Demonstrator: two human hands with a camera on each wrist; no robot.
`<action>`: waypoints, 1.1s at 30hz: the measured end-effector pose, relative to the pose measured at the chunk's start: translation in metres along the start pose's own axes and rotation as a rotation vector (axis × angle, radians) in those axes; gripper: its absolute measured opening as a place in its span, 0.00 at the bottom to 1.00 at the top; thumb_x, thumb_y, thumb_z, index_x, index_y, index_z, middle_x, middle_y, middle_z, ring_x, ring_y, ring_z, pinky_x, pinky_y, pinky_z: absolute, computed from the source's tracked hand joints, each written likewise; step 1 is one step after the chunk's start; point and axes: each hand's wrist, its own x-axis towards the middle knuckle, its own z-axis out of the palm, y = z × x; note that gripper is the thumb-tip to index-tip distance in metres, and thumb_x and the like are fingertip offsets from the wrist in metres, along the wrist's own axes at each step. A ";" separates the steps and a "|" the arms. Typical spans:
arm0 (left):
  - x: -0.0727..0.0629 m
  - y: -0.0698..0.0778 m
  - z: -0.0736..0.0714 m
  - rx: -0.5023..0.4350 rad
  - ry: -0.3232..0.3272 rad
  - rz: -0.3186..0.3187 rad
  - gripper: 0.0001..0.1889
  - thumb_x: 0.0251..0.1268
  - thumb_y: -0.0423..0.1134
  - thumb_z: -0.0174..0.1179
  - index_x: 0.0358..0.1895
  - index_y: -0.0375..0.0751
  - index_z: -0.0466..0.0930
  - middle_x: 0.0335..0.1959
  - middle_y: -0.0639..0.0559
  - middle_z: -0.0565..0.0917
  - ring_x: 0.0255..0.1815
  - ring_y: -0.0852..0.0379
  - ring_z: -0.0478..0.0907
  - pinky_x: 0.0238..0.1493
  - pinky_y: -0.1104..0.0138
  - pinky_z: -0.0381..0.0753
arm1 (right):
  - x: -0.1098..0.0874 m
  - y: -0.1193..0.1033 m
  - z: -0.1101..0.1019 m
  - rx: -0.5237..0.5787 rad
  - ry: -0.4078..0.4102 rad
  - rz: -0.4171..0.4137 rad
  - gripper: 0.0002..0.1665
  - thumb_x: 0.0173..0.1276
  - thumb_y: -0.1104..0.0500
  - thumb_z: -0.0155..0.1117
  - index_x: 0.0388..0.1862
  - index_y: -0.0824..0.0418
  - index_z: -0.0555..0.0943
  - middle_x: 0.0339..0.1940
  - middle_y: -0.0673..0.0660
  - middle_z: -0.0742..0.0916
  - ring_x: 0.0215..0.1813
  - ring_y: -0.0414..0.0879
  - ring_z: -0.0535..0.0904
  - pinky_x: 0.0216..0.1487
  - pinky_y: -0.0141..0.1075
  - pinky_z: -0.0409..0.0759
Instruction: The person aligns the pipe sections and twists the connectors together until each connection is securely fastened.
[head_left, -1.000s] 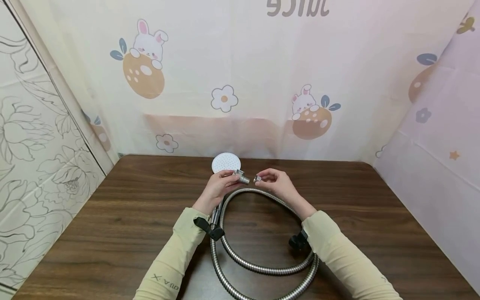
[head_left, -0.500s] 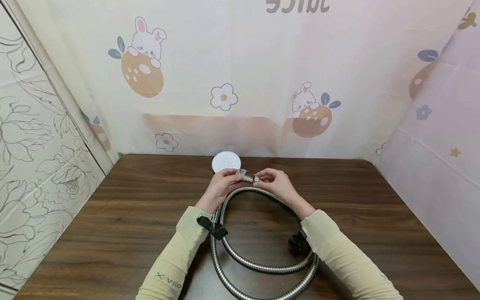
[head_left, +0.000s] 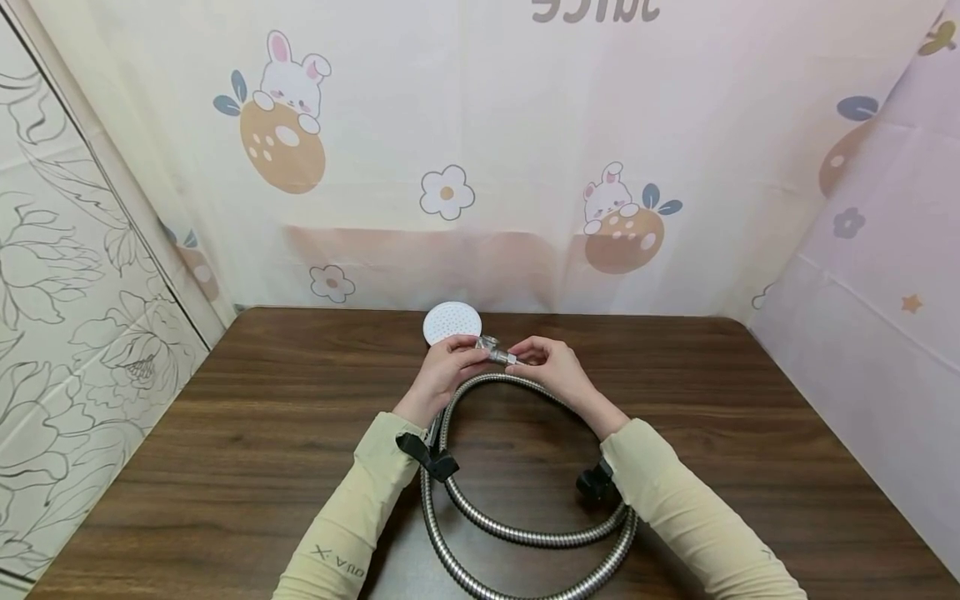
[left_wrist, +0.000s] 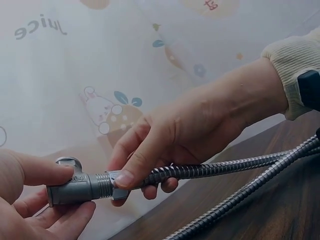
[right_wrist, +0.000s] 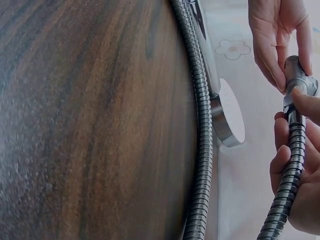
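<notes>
My left hand grips a silver angle valve by its body, thumb and fingers on either side. A threaded outlet on the valve points toward my right hand. Between thumb and fingers, that hand pinches the hex nut at the end of a metal shower hose. The nut sits right at the valve's thread, in line with it. In the right wrist view, the hose runs down from the nut past my curled fingers. Both hands are raised over the far part of the table.
A white-faced shower head lies near the table's back edge, behind my left hand. The rest of the steel hose loops over the brown wooden table between my forearms. A printed curtain hangs behind the table.
The valve and the hose nut, apart a second ago, have come together end to end. My left hand has shifted slightly to the right; my right hand has stayed nearly in place.
</notes>
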 end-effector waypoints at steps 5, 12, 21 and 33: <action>-0.001 0.000 0.001 0.015 0.005 0.006 0.17 0.58 0.21 0.53 0.53 0.23 0.67 0.37 0.45 0.77 0.32 0.60 0.79 0.44 0.65 0.79 | -0.003 -0.009 -0.001 0.008 -0.005 -0.013 0.17 0.55 0.57 0.69 0.43 0.63 0.80 0.39 0.61 0.85 0.37 0.51 0.79 0.36 0.35 0.74; -0.002 0.001 0.003 0.053 0.015 0.032 0.15 0.57 0.21 0.55 0.49 0.25 0.70 0.35 0.46 0.76 0.32 0.61 0.79 0.41 0.68 0.80 | -0.017 -0.036 -0.006 0.002 -0.018 -0.023 0.16 0.58 0.62 0.66 0.44 0.68 0.79 0.39 0.65 0.84 0.38 0.54 0.78 0.35 0.32 0.73; 0.000 -0.004 0.002 0.096 0.028 0.048 0.16 0.56 0.22 0.57 0.50 0.26 0.71 0.37 0.46 0.77 0.32 0.62 0.79 0.40 0.69 0.80 | -0.012 -0.024 -0.004 -0.012 -0.044 -0.017 0.16 0.59 0.57 0.65 0.44 0.64 0.80 0.38 0.60 0.85 0.36 0.47 0.78 0.37 0.34 0.73; -0.002 -0.003 0.002 0.120 0.032 0.052 0.16 0.56 0.23 0.57 0.50 0.27 0.72 0.37 0.46 0.78 0.32 0.63 0.79 0.39 0.70 0.80 | 0.000 0.001 -0.001 0.011 -0.116 -0.045 0.17 0.65 0.52 0.58 0.47 0.61 0.80 0.37 0.58 0.84 0.35 0.45 0.76 0.37 0.35 0.75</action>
